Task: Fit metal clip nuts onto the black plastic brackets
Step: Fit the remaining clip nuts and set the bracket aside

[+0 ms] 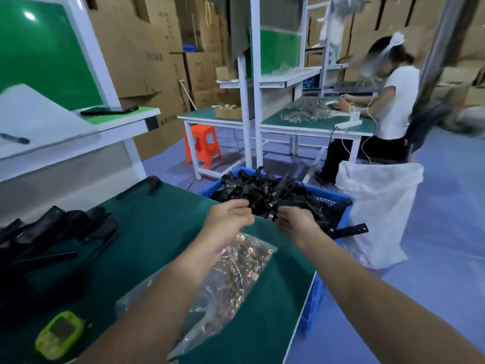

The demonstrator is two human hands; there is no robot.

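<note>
The left hand (228, 219) and right hand (295, 219) curl over the black brackets (262, 190), and I cannot tell if they hold any.

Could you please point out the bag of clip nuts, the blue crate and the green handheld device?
bag of clip nuts (236, 271), head view, middle of the clear bag.
blue crate (328, 193), head view, far right rim.
green handheld device (61, 331), head view, its dark screen.

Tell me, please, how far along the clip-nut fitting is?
Done: the blue crate is heaped with black brackets, several showing metal clips. In hand: the left hand and right hand reach over that heap; whether they hold anything is unclear. Left: a pile of brackets on the table and a bag well filled with clip nuts.
</note>
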